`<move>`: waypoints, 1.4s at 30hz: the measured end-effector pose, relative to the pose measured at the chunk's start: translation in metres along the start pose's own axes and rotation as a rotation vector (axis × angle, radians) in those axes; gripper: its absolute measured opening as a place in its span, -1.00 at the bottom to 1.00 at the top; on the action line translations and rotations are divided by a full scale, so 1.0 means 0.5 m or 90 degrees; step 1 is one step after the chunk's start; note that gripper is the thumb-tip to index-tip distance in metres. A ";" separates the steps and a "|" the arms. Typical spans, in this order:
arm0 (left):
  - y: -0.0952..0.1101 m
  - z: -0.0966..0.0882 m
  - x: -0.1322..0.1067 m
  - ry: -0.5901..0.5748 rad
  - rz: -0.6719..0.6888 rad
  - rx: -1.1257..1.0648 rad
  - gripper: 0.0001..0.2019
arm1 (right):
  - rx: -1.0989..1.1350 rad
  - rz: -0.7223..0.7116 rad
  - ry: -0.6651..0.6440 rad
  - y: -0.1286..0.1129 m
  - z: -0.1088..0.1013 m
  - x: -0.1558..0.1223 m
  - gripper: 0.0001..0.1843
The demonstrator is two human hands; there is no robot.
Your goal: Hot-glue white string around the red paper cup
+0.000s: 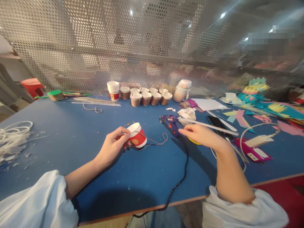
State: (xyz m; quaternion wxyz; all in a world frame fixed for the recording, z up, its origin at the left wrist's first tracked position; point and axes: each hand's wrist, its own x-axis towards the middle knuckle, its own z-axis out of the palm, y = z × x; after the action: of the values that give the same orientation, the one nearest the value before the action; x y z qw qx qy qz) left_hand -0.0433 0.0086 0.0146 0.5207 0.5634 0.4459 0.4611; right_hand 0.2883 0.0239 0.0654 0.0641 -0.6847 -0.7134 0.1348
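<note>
My left hand (116, 140) is closed on a red-and-white paper cup (139, 136), tilted above the blue table. A thin grey cord (159, 143) runs round the cup and ends in a loose loop on its right. My right hand (198, 133) reaches toward a blue hot glue gun (171, 120), fingers stretched out, fingertips close to its handle. Whether they touch the handle is unclear. A long pale glue stick (209, 126) sticks out of the gun's rear. Part of a yellow object (195, 142) shows beneath the right hand; the rest is hidden.
Stacked cups (113, 91) and several brown cord-wrapped cups (136, 99) stand at the back, beside a jar (182, 91). A black cable (174, 190) crosses the front edge. Right: a phone (216, 125), pink power strip (257, 153), paper scraps (240, 117). Left: white strands (14, 139), sticks (97, 100).
</note>
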 end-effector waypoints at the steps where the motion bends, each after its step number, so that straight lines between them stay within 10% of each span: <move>1: -0.001 -0.001 -0.001 -0.002 0.002 0.001 -0.79 | -0.005 0.016 0.015 0.013 0.002 0.007 -0.47; 22: -0.023 0.012 0.001 0.030 0.131 0.064 -0.81 | 0.219 0.007 0.236 -0.022 0.139 0.124 -0.56; 29: -0.017 0.018 0.004 0.059 0.100 0.007 -0.85 | 0.441 -0.105 0.254 -0.076 0.148 0.067 -0.62; 42: -0.042 0.020 0.020 0.117 0.181 0.092 -0.81 | 0.422 -0.285 0.253 -0.163 0.146 -0.054 -0.80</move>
State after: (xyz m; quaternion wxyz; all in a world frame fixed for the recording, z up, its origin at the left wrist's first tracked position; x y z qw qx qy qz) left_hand -0.0320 0.0180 -0.0059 0.3653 0.6124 0.4395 0.5462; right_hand 0.1912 -0.0126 0.0210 0.4436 -0.4683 -0.7363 0.2043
